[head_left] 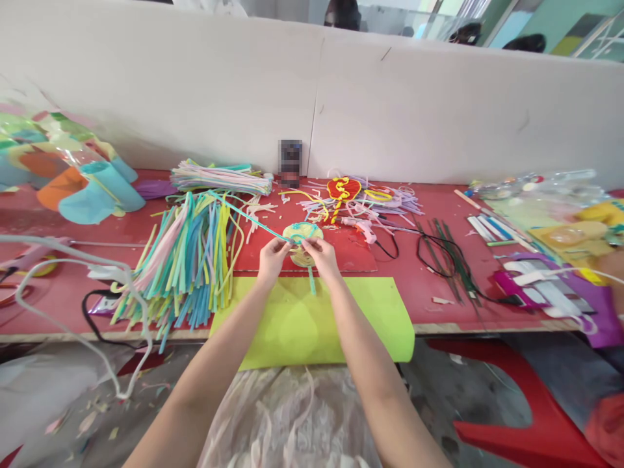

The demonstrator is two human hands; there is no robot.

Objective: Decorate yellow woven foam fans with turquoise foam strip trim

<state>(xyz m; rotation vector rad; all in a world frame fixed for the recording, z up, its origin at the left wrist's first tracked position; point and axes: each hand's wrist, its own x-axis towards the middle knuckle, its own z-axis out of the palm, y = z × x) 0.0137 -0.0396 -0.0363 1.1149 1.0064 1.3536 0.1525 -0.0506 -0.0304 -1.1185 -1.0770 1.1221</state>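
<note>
My left hand is closed in a pinch on a teal pipe cleaner, whose long free end slants up and left over a bundle. Close beside it, my right hand also pinches the teal pipe cleaner, near its other end; the fingertips hide the exact grip. Under both hands lies a pale yellow round piece with teal trim along its top. From its lower edge a twisted teal stem points toward me, like a small fan's handle.
Pipe cleaner bundles fill the left side. Behind lie a finished red and yellow fan shape and lilac pipe cleaners. A pink glue gun with a black cord rests at right. A yellow-green sheet hangs over the table's front edge.
</note>
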